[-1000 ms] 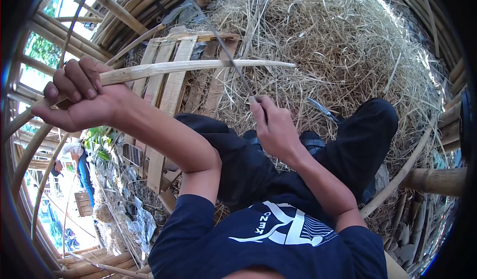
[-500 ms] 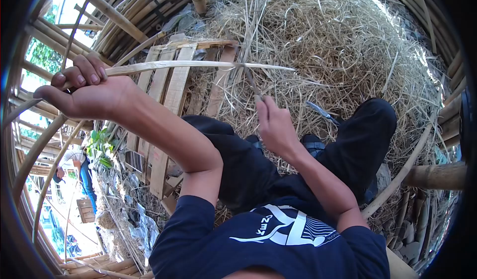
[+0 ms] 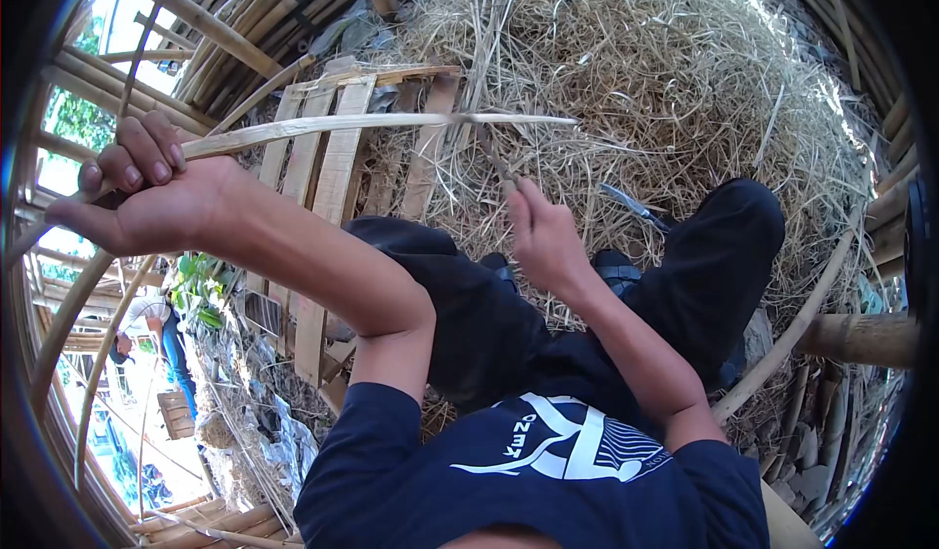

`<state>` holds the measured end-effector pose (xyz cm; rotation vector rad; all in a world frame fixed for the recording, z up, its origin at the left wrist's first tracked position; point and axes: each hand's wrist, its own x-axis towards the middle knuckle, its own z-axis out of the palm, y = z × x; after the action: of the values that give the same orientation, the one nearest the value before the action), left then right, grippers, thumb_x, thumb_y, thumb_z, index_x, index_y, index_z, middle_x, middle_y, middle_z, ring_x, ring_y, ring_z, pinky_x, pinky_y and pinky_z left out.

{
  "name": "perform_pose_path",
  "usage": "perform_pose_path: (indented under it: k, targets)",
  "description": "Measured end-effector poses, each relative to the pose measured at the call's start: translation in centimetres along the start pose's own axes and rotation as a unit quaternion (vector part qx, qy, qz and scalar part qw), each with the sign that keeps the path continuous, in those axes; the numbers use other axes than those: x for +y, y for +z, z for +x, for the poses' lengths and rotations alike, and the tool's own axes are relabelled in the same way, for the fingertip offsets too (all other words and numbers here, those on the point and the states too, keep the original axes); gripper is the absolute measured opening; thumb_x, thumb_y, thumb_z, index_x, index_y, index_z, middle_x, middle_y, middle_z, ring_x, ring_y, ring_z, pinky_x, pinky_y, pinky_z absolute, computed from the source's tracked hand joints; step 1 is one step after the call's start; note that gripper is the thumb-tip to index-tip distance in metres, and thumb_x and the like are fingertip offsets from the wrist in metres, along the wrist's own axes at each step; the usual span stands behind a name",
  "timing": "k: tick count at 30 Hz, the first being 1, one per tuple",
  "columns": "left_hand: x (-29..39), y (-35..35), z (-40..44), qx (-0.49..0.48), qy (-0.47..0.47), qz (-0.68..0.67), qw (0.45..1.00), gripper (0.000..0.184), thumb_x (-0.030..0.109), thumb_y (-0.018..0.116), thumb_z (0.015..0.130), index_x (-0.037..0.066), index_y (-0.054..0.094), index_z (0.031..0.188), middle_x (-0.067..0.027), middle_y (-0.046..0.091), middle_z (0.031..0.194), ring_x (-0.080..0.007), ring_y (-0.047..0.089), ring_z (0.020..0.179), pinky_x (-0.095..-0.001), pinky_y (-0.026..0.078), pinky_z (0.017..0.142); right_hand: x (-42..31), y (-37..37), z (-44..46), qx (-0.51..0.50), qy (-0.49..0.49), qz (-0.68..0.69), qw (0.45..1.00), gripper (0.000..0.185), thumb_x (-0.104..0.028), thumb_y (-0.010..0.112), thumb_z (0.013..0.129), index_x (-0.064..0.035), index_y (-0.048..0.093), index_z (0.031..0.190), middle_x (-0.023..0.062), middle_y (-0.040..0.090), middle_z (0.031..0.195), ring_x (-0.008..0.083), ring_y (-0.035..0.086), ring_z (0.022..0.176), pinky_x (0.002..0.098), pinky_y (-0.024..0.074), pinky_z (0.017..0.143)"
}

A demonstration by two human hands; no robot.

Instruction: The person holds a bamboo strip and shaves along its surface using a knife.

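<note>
My left hand [image 3: 137, 185] is closed around a long, pale bamboo strip [image 3: 352, 121] at the far left. The strip runs across to a thin tip over the straw. In my right hand [image 3: 550, 241], fingers wrapped round its handle, is a knife [image 3: 496, 158]. Its dark blade touches or crosses the strip near the tip end; the exact contact is blurred. Another knife [image 3: 634, 206] with a bluish blade lies on the straw, right of my right hand and beside my knee.
A heap of straw and shavings [image 3: 646, 69] covers the ground ahead. Wooden pallet slats [image 3: 342, 162] lie left of my legs. Bamboo poles [image 3: 856, 341] frame both sides. Another person [image 3: 161, 339] stands bent over at the far left, outside the poles.
My left hand has shifted a little left and down, drawing the bamboo strip left along the knife. My right hand has stayed almost in place.
</note>
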<state>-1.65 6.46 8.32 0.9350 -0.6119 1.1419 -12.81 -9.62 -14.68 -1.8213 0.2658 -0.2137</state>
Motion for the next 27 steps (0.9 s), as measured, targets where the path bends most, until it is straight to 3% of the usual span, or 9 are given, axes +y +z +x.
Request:
perform_pose_path:
  k: [3,6,7,8,10,16,19,24,27]
  targets:
    - [-0.1,-0.3,0.0,-0.017,0.000,0.001,1.000,0.047,0.047,0.037,0.095,0.014,0.034,0.063,0.0045,0.025,0.045,-0.0050,0.021,0.035,-0.0211,0.017,0.033,2.0,-1.1,0.7,0.027,0.003,-0.036,0.999,0.029,-0.027,0.043,0.097,0.0005,0.051,0.090,0.0165,0.046,0.053,0.0238,0.046,0.044,0.0374,0.0356,0.046]
    - [0.0,0.3,-0.3,0.015,0.007,0.006,1.000,0.045,0.047,0.038,0.095,0.015,0.035,0.063,0.0049,0.024,0.044,-0.0048,0.020,0.035,-0.0219,0.016,0.034,-0.7,-1.6,0.4,0.002,0.028,0.000,1.000,0.030,-0.027,0.043,0.097,0.0012,0.052,0.088,0.0165,0.046,0.053,0.0233,0.046,0.045,0.0374,0.0353,0.046]
    - [-0.1,0.4,-0.1,0.016,0.007,0.005,1.000,0.045,0.047,0.038,0.095,0.015,0.035,0.063,0.0049,0.024,0.044,-0.0048,0.020,0.035,-0.0219,0.016,0.034,-1.9,-1.4,0.1,0.001,-0.017,-0.005,1.000,0.030,-0.027,0.045,0.095,0.0000,0.048,0.082,0.0231,0.052,0.057,0.0440,0.054,0.059,0.0482,0.0396,0.052]
    - [-0.1,0.2,0.0,-0.007,0.007,-0.006,1.000,0.045,0.047,0.038,0.095,0.015,0.035,0.064,0.0049,0.024,0.045,-0.0049,0.019,0.036,-0.0215,0.016,0.035,-2.7,-1.1,-0.4,-0.003,-0.014,-0.005,1.000,0.030,-0.027,0.045,0.095,0.0000,0.048,0.082,0.0231,0.052,0.057,0.0440,0.054,0.059,0.0482,0.0396,0.052]
    - [0.0,-0.1,0.0,-0.032,0.006,-0.011,0.999,0.045,0.047,0.038,0.095,0.014,0.035,0.064,0.0049,0.024,0.045,-0.0050,0.019,0.036,-0.0211,0.016,0.035,-3.5,-0.3,-1.1,-0.023,-0.163,0.028,0.986,0.025,-0.024,0.047,0.093,-0.0012,0.046,0.082,0.0227,0.051,0.056,0.0440,0.053,0.058,0.0496,0.0395,0.052]
    - [-0.2,-1.1,0.0,-0.031,-0.004,-0.014,0.999,0.044,0.047,0.039,0.094,0.014,0.035,0.065,0.0048,0.023,0.046,-0.0052,0.019,0.036,-0.0205,0.014,0.035,-0.9,0.2,-0.5,-0.021,-0.161,-0.025,0.986,0.022,-0.021,0.049,0.092,-0.0025,0.044,0.082,0.0206,0.052,0.057,0.0405,0.054,0.057,0.0477,0.0397,0.051]
    - [-0.3,-0.7,-0.3,0.037,-0.012,0.004,0.999,0.045,0.048,0.039,0.095,0.015,0.035,0.064,0.0050,0.024,0.046,-0.0050,0.018,0.036,-0.0202,0.014,0.035,-1.7,0.4,-0.5,0.002,-0.172,-0.052,0.984,0.023,-0.022,0.048,0.092,-0.0026,0.044,0.081,0.0193,0.051,0.055,0.0397,0.054,0.055,0.0470,0.0405,0.050]
    - [-0.7,-1.0,0.0,0.019,-0.026,-0.020,0.999,0.044,0.047,0.038,0.095,0.015,0.036,0.065,0.0053,0.024,0.046,-0.0042,0.018,0.035,-0.0203,0.013,0.034,-6.0,0.6,-1.9,-0.040,-0.133,-0.057,0.989,0.023,-0.023,0.046,0.093,-0.0022,0.045,0.084,0.0194,0.053,0.057,0.0392,0.056,0.057,0.0484,0.0434,0.052]
    - [-0.1,-0.5,-0.3,0.021,-0.016,-0.011,1.000,0.046,0.047,0.038,0.095,0.015,0.037,0.062,0.0054,0.025,0.046,-0.0040,0.018,0.035,-0.0206,0.013,0.034,-6.5,1.5,-1.6,-0.011,-0.216,-0.059,0.975,0.021,-0.022,0.046,0.093,-0.0026,0.044,0.085,0.0198,0.052,0.060,0.0405,0.055,0.058,0.0486,0.0419,0.052]
